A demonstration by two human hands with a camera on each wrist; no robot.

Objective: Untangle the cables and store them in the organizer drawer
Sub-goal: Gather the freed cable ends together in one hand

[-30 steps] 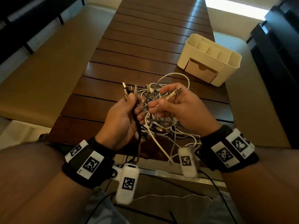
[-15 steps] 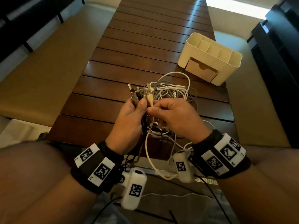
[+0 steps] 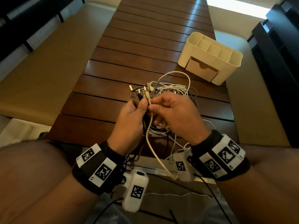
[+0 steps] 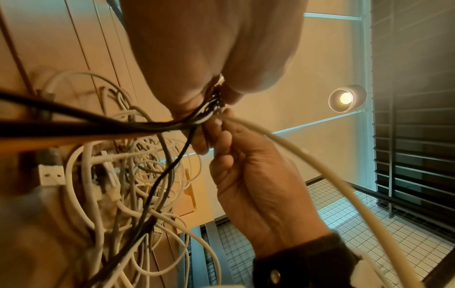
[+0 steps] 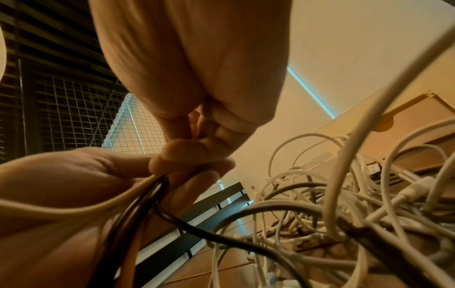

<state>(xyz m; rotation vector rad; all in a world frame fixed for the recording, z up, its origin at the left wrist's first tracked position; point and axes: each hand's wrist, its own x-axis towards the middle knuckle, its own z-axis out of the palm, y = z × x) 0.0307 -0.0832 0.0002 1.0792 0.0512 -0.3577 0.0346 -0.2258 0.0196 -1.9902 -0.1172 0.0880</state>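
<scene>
Right hand [image 3: 176, 113] has closed in, seemingly pinching cream cable [image 3: 151, 143]; left hand [image 3: 129, 125] grips plug ends [image 3: 140, 94].

Dim warm light, glare on table [image 3: 161, 29], blurred wrist views

Both wrists wear black fabric bands [image 3: 103, 171] carrying white plates printed with black square codes. A white camera pod [image 3: 135, 190] with 1 code hangs under each wrist, trailing thin black wires.

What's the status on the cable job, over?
Left hand grips gathered plug ends. Right hand pinches cream cable. Tangle remains on table; organizer drawer shut.
</scene>
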